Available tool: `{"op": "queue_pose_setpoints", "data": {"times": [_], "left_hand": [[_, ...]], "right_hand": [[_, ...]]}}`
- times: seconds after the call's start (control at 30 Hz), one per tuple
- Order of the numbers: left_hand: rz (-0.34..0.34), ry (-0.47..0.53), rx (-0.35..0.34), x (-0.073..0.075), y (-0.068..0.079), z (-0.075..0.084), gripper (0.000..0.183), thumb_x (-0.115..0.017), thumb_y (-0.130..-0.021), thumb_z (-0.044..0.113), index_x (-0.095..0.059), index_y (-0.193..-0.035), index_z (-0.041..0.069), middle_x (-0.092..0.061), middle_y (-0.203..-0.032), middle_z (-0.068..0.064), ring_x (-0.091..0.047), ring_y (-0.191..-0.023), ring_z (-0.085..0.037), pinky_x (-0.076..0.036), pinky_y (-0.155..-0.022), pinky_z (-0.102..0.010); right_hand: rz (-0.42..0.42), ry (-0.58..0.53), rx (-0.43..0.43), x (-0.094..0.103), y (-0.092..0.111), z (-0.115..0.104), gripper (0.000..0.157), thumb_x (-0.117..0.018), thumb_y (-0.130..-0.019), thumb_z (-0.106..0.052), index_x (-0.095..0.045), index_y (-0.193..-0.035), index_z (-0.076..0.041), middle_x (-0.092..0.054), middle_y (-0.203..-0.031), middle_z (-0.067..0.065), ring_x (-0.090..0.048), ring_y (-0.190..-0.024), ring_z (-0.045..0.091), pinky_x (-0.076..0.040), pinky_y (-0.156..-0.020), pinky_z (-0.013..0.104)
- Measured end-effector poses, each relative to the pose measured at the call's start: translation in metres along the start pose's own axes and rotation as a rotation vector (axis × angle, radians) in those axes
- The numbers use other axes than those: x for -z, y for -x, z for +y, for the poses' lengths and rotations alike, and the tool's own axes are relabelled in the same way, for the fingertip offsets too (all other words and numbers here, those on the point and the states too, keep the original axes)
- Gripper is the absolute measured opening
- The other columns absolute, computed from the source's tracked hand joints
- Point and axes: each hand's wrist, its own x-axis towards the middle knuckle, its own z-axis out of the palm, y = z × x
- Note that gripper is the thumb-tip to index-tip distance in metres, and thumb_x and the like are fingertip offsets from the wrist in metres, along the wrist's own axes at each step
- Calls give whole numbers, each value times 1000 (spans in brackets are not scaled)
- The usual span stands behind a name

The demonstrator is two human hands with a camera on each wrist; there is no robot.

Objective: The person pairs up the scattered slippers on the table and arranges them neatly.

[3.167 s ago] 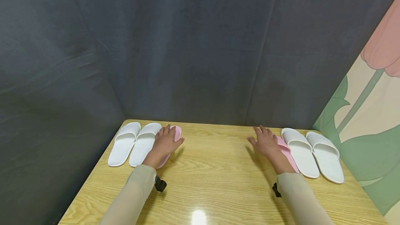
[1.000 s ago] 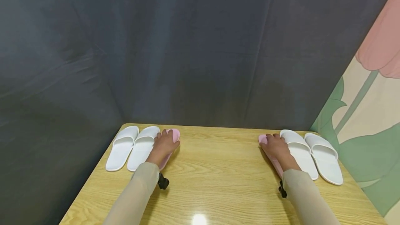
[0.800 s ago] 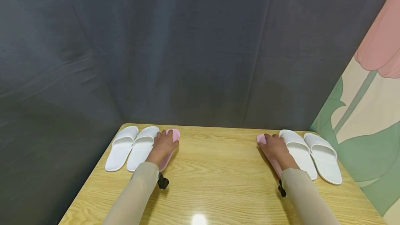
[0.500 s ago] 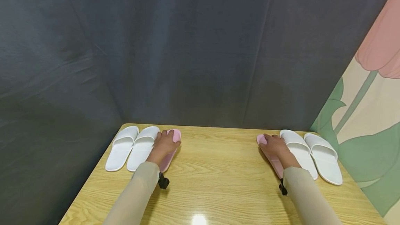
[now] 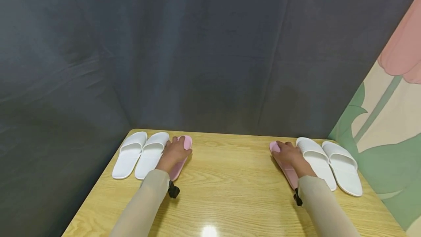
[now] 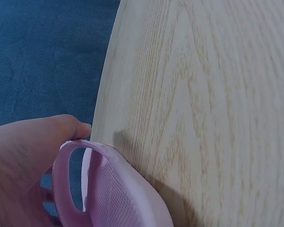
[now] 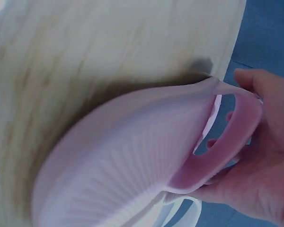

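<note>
On the left of the table, my left hand point(image 5: 174, 153) grips a pink slipper point(image 5: 179, 167) across its strap. The left wrist view shows the thumb at the edge of that strap point(image 6: 62, 182), with the other fingers on its far side. Over on the right, my right hand point(image 5: 290, 154) holds a second pink slipper point(image 5: 285, 167) by its strap in the same way. Seen from the right wrist, its ribbed sole point(image 7: 128, 156) leans on edge, low over the wood, and fingertips show through the strap opening.
Two white slippers point(image 5: 128, 158) lie side by side left of my left hand. Another white pair point(image 5: 343, 169) lies right of my right hand, its nearer slipper close beside the pink one. A dark curtain point(image 5: 210, 65) hangs behind the wooden table point(image 5: 230, 185), and a flower-painted wall point(image 5: 388, 149) borders it right.
Both hands, spread above the pink slippers at first, have closed around their straps. The right pink slipper has shifted left, a little away from the white one. The white slippers stay in place.
</note>
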Motion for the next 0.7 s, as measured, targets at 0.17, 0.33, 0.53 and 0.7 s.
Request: {"op": "queue_pose_setpoints", "data": {"times": [0.17,0.33,0.53,0.7], "left_hand": [[-15,-5,11,-1,-3,3,80,-63,-95,48,-33,-157,9,-31,-157,-25,-33,-137,-53,-38,-102,-69],[-39,4,21,1,-1,4,80,-61,-96,48,-30,-159,9,-26,-163,-23,-29,-141,-55,-34,-106,-70],[-67,3,18,6,3,1,82,-60,-97,46,-26,-161,9,-20,-165,-24,-24,-143,-59,-29,-109,-71],[-73,21,-6,4,3,-2,83,-60,-97,46,-24,-161,8,-19,-165,-25,-21,-145,-58,-25,-113,-68]], "right_hand": [[-8,-19,5,4,2,3,71,-50,-99,-35,-31,-153,7,-32,-146,44,-35,-130,65,-33,-104,71],[52,-26,6,2,3,1,73,-56,-99,-40,-36,-151,7,-37,-144,43,-42,-128,61,-38,-103,67],[28,-27,1,1,3,-4,75,-56,-99,-40,-32,-154,5,-28,-150,43,-35,-134,62,-33,-106,69],[35,-30,1,0,6,-3,74,-56,-96,-33,-31,-154,5,-26,-151,43,-36,-133,63,-35,-105,68]]}}
